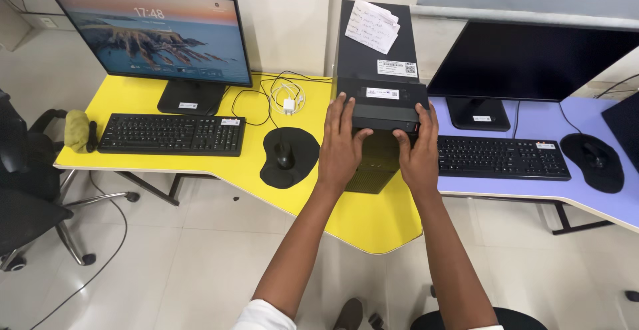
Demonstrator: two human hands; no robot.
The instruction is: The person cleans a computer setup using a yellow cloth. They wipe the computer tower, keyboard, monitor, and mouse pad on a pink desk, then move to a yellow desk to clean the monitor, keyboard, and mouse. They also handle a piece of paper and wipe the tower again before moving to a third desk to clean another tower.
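Yellow desk [373,223] joins a lilac desk [572,120] at the right. Black computer tower [378,70] stands upright at the seam between them, flanked by a lit monitor [150,30] on the left and a dark monitor [532,60] on the right. Left hand [341,145] grips the tower's front top edge, fingers spread over the top. Right hand [418,153] clamps the right front corner, thumb on the front face. Black keyboard [172,134] on each desk. Black mouse [283,157] sits on its pad just left of the left hand. White cable coil [287,97] lies behind the pad. Paper note [373,27] lies on the tower top.
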